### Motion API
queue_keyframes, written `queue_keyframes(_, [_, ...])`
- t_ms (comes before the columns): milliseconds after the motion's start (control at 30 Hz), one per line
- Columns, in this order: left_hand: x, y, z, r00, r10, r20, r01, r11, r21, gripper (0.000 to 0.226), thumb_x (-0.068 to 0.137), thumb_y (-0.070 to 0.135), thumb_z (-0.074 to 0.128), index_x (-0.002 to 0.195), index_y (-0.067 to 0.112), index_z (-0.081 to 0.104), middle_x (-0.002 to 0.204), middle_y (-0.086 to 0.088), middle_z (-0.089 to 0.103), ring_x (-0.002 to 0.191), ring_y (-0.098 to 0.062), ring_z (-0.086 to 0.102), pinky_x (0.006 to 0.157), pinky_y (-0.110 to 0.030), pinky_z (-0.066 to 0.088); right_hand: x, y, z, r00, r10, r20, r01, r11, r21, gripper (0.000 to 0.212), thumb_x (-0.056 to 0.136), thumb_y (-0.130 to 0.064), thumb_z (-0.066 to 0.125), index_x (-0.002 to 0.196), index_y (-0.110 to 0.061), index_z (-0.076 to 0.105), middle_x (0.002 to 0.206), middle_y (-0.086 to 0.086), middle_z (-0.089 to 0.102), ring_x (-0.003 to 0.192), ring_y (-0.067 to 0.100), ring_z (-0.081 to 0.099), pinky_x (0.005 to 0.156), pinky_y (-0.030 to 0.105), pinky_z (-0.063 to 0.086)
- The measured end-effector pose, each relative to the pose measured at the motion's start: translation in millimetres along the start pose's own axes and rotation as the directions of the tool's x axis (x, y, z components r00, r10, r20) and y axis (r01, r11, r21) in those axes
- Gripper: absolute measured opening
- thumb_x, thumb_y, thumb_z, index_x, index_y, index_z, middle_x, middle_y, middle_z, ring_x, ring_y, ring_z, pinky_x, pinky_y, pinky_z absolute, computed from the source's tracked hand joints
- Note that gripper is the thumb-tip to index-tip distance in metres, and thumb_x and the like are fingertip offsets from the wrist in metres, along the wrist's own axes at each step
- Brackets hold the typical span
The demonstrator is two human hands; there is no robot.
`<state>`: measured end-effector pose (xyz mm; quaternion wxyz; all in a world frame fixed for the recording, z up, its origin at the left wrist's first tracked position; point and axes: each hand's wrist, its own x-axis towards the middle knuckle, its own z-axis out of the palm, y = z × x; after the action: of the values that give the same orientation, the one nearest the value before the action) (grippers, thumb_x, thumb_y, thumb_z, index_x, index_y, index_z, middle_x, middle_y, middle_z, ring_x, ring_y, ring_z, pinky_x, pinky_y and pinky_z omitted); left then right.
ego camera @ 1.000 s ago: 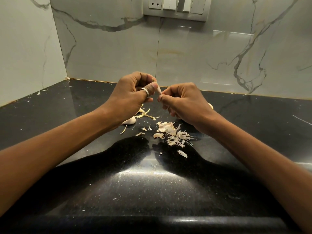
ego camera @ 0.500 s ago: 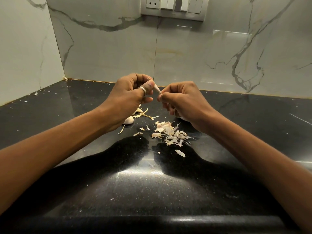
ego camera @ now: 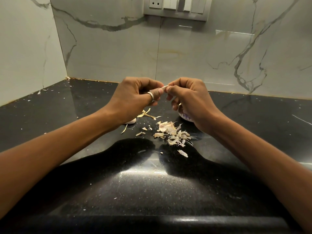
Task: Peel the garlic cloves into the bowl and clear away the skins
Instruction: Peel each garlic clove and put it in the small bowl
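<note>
Both hands are raised above the black counter [ego camera: 84, 115]. My left hand [ego camera: 135, 98], with a ring on the thumb, pinches a small pale garlic clove [ego camera: 163, 87] between thumb and fingers. My right hand [ego camera: 190, 98] pinches the clove's other end, fingers curled. Under the right hand, part of a small white bowl [ego camera: 184, 117] with a purple pattern shows. A pile of papery garlic skins [ego camera: 172, 134] lies on the counter below the hands. A whole clove [ego camera: 130, 122] peeks out from under my left wrist.
Yellowish skin strips [ego camera: 147, 114] lie between the hands, and small flakes are scattered over the counter. Marble-tiled walls close the back and left sides, with a switch panel [ego camera: 175, 7] high on the back wall. The counter's front edge runs near the bottom.
The two hands have drawn closer together around the clove, so less of it shows between the fingertips. More of the bowl shows beneath the right hand.
</note>
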<state>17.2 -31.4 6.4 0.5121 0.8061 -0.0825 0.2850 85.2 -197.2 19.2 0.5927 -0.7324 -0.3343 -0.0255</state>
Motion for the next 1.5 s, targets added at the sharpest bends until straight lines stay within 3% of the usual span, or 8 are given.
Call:
queue_keyframes(233, [-2, 1, 0, 0.999, 0.031, -0.012, -0.03, 0.997, 0.078, 0.009, 0.092, 0.018, 0.073, 0.1, 0.018, 0.077, 0.087, -0.013, 0.075, 0.082, -0.034, 0.072, 0.081, -0.055, 0.059, 2, 6, 2, 0.999, 0.018, -0.04, -0.019, 0.999, -0.03, 0.012, 0.091, -0.009, 0.064, 0.08, -0.007, 0.069, 0.068, 0.006, 0.066, 0.051, 0.013, 0.054, 0.051, 0.026, 0.044])
queue_keyframes(500, [0, 0, 0, 0.999, -0.021, -0.027, 0.021, 1.0, 0.003, 0.011, 0.091, 0.011, 0.073, 0.101, 0.008, 0.074, 0.086, -0.015, 0.073, 0.072, -0.02, 0.07, 0.078, -0.041, 0.063, 9, 2, -10, 0.971, -0.216, -0.106, 0.166, 0.921, -0.352, 0.017, 0.086, -0.018, 0.064, 0.073, -0.013, 0.075, 0.063, 0.004, 0.069, 0.058, 0.024, 0.066, 0.064, 0.046, 0.058])
queue_keyframes(700, [2, -3, -1, 0.997, -0.063, -0.048, 0.062, 0.998, -0.023, 0.021, 0.086, 0.011, 0.078, 0.102, 0.011, 0.064, 0.084, -0.009, 0.073, 0.078, -0.025, 0.074, 0.076, -0.048, 0.063, 7, 8, -7, 0.954, -0.297, -0.031, 0.238, 0.819, -0.522, 0.035, 0.089, -0.03, 0.066, 0.06, -0.011, 0.07, 0.054, 0.008, 0.064, 0.051, 0.022, 0.059, 0.055, 0.033, 0.05])
queue_keyframes(800, [2, -3, -1, 0.998, -0.044, -0.049, 0.045, 0.999, 0.016, 0.021, 0.084, 0.013, 0.08, 0.096, 0.011, 0.063, 0.082, -0.01, 0.073, 0.078, -0.025, 0.074, 0.073, -0.047, 0.063, 8, 7, -6, 0.946, -0.324, -0.028, 0.26, 0.806, -0.531, 0.02, 0.087, -0.022, 0.073, 0.068, -0.022, 0.068, 0.058, -0.011, 0.061, 0.052, 0.0, 0.053, 0.053, 0.013, 0.04])
queue_keyframes(867, [2, -4, -1, 0.998, -0.033, -0.052, 0.035, 0.999, 0.042, 0.019, 0.084, 0.014, 0.081, 0.091, 0.011, 0.063, 0.079, -0.009, 0.073, 0.075, -0.026, 0.074, 0.072, -0.048, 0.063, 7, 6, -6, 0.945, -0.327, -0.015, 0.28, 0.831, -0.481, 0.003, 0.088, -0.018, 0.072, 0.086, -0.018, 0.073, 0.072, -0.01, 0.068, 0.063, -0.001, 0.063, 0.063, 0.017, 0.052])
queue_keyframes(1000, [1, -3, -2, 0.999, -0.011, -0.04, 0.014, 0.997, 0.07, 0.026, 0.078, 0.026, 0.083, 0.089, 0.008, 0.067, 0.076, -0.009, 0.073, 0.071, -0.028, 0.074, 0.072, -0.052, 0.063, 7, 6, -3, 0.945, -0.323, 0.052, 0.312, 0.842, -0.439, 0.018, 0.092, -0.024, 0.068, 0.109, -0.016, 0.072, 0.088, -0.004, 0.073, 0.078, 0.01, 0.071, 0.072, 0.031, 0.06])
queue_keyframes(1267, [1, -2, -4, 1.0, 0.0, -0.019, 0.002, 0.995, 0.097, 0.026, 0.075, 0.03, 0.082, 0.086, 0.009, 0.073, 0.072, -0.008, 0.074, 0.066, -0.022, 0.074, 0.07, -0.041, 0.064, 8, 9, -5, 0.942, -0.308, 0.134, 0.335, 0.834, -0.439, 0.006, 0.095, -0.014, 0.071, 0.101, -0.013, 0.074, 0.077, -0.006, 0.072, 0.067, 0.006, 0.072, 0.063, 0.026, 0.06])
queue_keyframes(1500, [3, -1, -4, 0.996, -0.05, -0.068, 0.053, 0.998, 0.045, 0.013, 0.088, 0.018, 0.074, 0.095, 0.008, 0.069, 0.088, -0.011, 0.075, 0.081, -0.016, 0.076, 0.069, -0.042, 0.064, 10, 13, -8, 0.924, -0.356, 0.138, 0.368, 0.736, -0.569, 0.007, 0.097, -0.014, 0.067, 0.095, -0.012, 0.073, 0.078, 0.003, 0.071, 0.068, 0.02, 0.067, 0.067, 0.046, 0.057])
